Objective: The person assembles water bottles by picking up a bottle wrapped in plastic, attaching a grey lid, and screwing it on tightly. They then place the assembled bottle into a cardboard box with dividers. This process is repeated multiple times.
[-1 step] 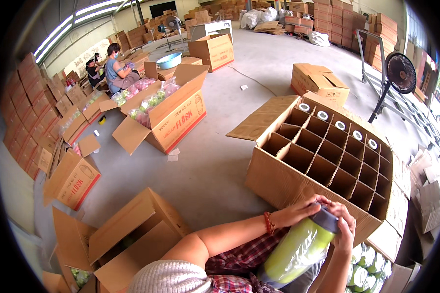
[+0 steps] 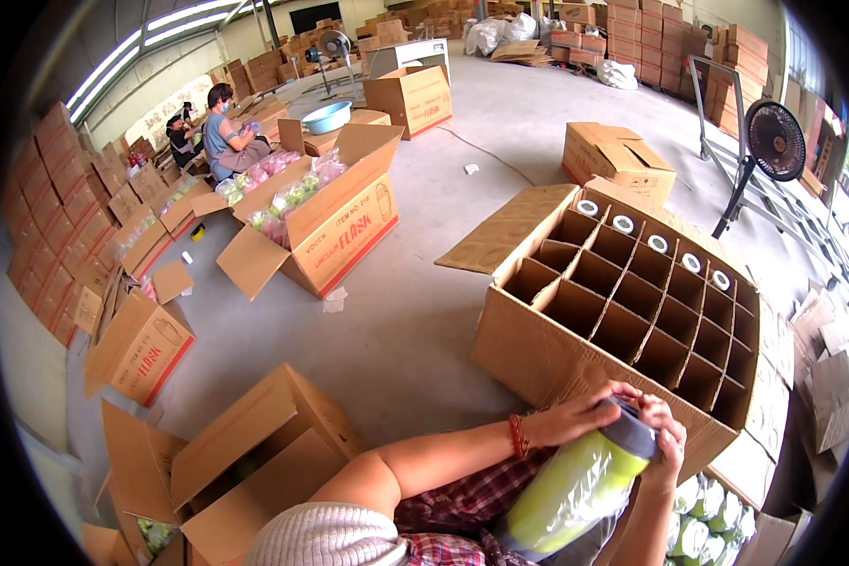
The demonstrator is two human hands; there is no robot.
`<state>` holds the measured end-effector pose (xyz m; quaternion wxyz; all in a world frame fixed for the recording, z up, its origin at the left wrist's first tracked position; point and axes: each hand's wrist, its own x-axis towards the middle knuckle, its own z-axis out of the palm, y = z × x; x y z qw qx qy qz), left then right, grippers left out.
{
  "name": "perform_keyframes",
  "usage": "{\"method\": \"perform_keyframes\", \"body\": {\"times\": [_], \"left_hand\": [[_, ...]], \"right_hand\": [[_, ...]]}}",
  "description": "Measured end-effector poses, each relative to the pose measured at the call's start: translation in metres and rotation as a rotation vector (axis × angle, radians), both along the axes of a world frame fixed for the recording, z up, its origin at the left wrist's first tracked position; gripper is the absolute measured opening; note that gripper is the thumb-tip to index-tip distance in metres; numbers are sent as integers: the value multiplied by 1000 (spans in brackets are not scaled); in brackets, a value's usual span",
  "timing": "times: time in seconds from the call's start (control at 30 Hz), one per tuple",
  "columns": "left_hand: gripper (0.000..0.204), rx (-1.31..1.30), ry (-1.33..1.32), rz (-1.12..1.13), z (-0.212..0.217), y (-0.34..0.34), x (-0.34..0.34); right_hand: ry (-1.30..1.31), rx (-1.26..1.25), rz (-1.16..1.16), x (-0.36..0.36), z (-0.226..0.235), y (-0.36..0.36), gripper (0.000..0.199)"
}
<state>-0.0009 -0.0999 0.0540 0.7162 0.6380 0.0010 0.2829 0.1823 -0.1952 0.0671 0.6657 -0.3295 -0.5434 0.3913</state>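
Note:
A lime-green flask (image 2: 571,486) with a dark grey lid (image 2: 629,429) leans across my lap, wrapped in shiny clear plastic. My left hand (image 2: 580,415), with a red bracelet at its wrist, curls over the lid's near-left edge. From the other side, my right hand (image 2: 665,434) grips the lid, its fingers bent round the rim. Just beyond them stands an open cardboard box (image 2: 547,344) split by cardboard dividers into many cells. Along its far row, several cells hold items with white ring-shaped tops (image 2: 623,224); the nearer cells show only cardboard walls.
Wrapped green flasks (image 2: 703,528) lie at my lower right. At lower left sits an open carton (image 2: 245,443); another carton (image 2: 344,231) of wrapped goods stands farther off. A black fan (image 2: 774,140) is by a metal frame at right. A co-worker (image 2: 228,137) sits at far left.
The flask and my right hand have shifted very slightly. Both hands stay on the lid.

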Motion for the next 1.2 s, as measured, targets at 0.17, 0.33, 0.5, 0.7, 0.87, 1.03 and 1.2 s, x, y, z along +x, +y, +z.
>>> {"method": "perform_keyframes", "body": {"times": [0.17, 0.33, 0.5, 0.7, 0.87, 1.03, 1.2], "left_hand": [[62, 343, 40, 137, 14, -1, 8], [63, 786, 182, 390, 41, -19, 23], [65, 1210, 138, 354, 68, -55, 46], [59, 534, -90, -21, 82, 41, 27], [64, 183, -4, -22, 15, 31, 29], [68, 1159, 305, 152, 91, -12, 36], [62, 779, -266, -334, 111, -48, 76]], "right_hand": [[-10, -363, 67, 15, 21, -7, 46], [298, -440, 230, 21, 19, 14, 71], [500, -854, 400, -16, 25, 76, 68], [431, -671, -46, 42, 33, 47, 40], [128, -568, -41, 10, 75, -11, 61], [830, -564, 497, 27, 8, 40, 60], [352, -789, 589, -20, 5, 97, 42]]}}
